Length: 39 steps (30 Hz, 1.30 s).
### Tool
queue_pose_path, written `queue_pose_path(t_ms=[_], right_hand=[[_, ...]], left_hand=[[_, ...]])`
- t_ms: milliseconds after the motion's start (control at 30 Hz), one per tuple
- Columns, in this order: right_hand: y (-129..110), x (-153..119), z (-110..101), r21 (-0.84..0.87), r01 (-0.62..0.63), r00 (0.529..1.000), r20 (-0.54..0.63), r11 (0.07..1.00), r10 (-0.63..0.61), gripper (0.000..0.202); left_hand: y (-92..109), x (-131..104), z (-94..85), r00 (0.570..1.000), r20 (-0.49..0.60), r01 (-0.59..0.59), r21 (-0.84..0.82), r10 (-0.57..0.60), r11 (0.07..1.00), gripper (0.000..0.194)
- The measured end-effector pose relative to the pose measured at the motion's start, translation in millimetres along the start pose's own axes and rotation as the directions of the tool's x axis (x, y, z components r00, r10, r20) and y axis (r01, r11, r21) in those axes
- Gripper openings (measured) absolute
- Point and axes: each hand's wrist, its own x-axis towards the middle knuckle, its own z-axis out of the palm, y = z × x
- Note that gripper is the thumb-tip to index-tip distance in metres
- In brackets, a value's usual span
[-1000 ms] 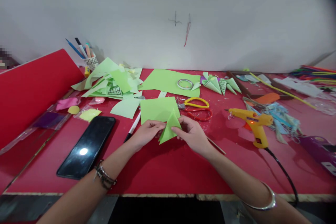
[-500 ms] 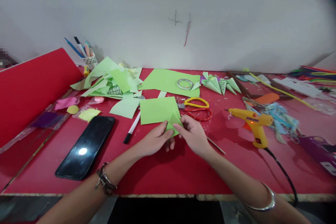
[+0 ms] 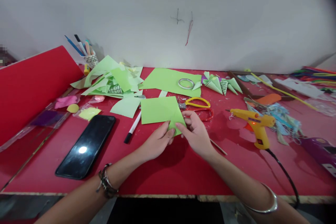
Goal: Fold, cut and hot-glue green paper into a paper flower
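A small piece of green paper [image 3: 175, 126] is pinched between my two hands, close above the red table. My left hand [image 3: 156, 140] grips its left edge with thumb and fingers. On the right edge, my right hand [image 3: 194, 133] holds it, thumb on top. Just behind lies a larger green paper rectangle [image 3: 159, 109], partly overlapped by the held piece. Scissors [image 3: 198, 103] with one yellow and one red handle loop lie beyond my right hand, their blades mostly hidden under the rectangle. To the left rests a black-capped white marker [image 3: 133, 126].
A black phone [image 3: 86, 148] lies at left, below a heap of green paper scraps [image 3: 112, 80]. A yellow glue gun [image 3: 253, 122] with a cord lies at right. Paper cones [image 3: 214, 83] and a tape ring [image 3: 186, 83] are at the back. A thin stick [image 3: 218, 146] lies by my right wrist.
The held green paper, which showed a raised pointed fold, now looks flatter and opened out. My fingers have shifted slightly on it; both hands stay in nearly the same place.
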Motion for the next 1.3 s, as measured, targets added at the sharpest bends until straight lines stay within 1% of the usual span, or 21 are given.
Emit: queue_pose_path(t_ms=[67,167,300,433,500,533,733,800,867,900,933,967,1033,1067,1100,1133,1200,1267,1300], right_hand=[[-2,0,-1,0.014,-0.005,1.0,0.011,1.0,0.005,0.032],[-2,0,-1,0.007,-0.021,0.999,0.039,1.0,0.02,0.036],[-2,-1,0,-0.002,-0.046,0.996,0.081,0.999,0.046,0.035],[-4,-1,1,-0.004,-0.088,0.989,0.118,0.996,0.088,0.024],[-4,-1,1,-0.019,-0.097,0.985,0.143,0.995,0.099,0.02],[-3,-1,1,-0.028,-0.095,0.983,0.157,0.995,0.098,0.023],[0,0,-1,-0.086,-0.054,0.972,0.222,0.995,0.072,0.046],[-1,0,-2,-0.099,-0.055,0.968,0.24,0.994,0.077,0.05],[-2,0,-2,-0.109,-0.056,0.963,0.257,0.992,0.083,0.05],[-3,-1,-2,-0.115,-0.055,0.961,0.262,0.992,0.084,0.05],[-3,-1,-2,-0.123,-0.05,0.961,0.264,0.991,0.081,0.049],[-3,-1,-2,-0.133,-0.042,0.961,0.265,0.99,0.077,0.048],[-3,-2,-2,-0.149,-0.024,0.963,0.262,0.989,0.063,0.047],[-2,-2,-2,-0.154,-0.011,0.963,0.265,0.988,0.052,0.047],[-2,-2,-2,-0.157,0.0,0.962,0.269,0.988,0.043,0.047],[-2,-2,-2,-0.158,0.009,0.961,0.276,0.987,0.036,0.048],[-2,-2,-2,-0.147,-0.001,0.956,0.29,0.989,0.044,0.049],[-2,-2,-2,-0.113,-0.048,0.95,0.303,0.992,0.08,0.05],[-3,-2,-2,-0.091,-0.075,0.946,0.309,0.993,0.1,0.05]], left_hand=[[2,0,-1.0,1.0,0.008,-0.021,-0.008,0.021,1.0,0.031],[4,1,-2.5,0.998,-0.017,-0.054,0.039,0.054,0.998,0.028],[4,1,-4.2,0.992,-0.087,-0.08,0.156,0.094,0.984,0.028],[4,1,-5.7,0.988,-0.093,-0.105,0.179,0.123,0.978,0.03],[5,1,-6.3,0.987,-0.11,-0.096,0.157,0.114,0.983,0.031],[5,1,-6.6,0.988,-0.119,-0.085,0.144,0.103,0.986,0.031],[6,2,-8.3,0.992,-0.125,-0.027,0.048,0.033,0.998,0.031],[6,3,-8.9,0.986,-0.165,-0.025,0.026,0.029,0.999,0.03],[7,3,-9.3,0.975,-0.222,-0.022,0.006,0.022,1.0,0.029],[7,3,-9.3,0.973,-0.232,-0.01,-0.015,0.007,1.0,0.029],[8,3,-9.3,0.976,-0.219,0.009,-0.041,-0.018,0.999,0.028],[9,3,-9.3,0.983,-0.176,0.038,-0.071,-0.05,0.997,0.027],[10,2,-8.8,0.993,-0.045,0.104,-0.121,-0.11,0.987,0.03],[11,2,-8.5,0.991,0.006,0.131,-0.133,-0.131,0.982,0.033],[11,2,-8.2,0.989,0.027,0.15,-0.141,-0.148,0.979,0.034],[11,2,-7.9,0.987,0.019,0.163,-0.152,-0.162,0.975,0.034],[9,3,-7.3,0.983,-0.059,0.162,-0.188,-0.176,0.969,0.032],[8,4,-7.3,0.98,-0.116,0.131,-0.224,-0.16,0.966,0.033],[7,4,-7.5,0.982,-0.124,0.113,-0.235,-0.145,0.965,0.034]])
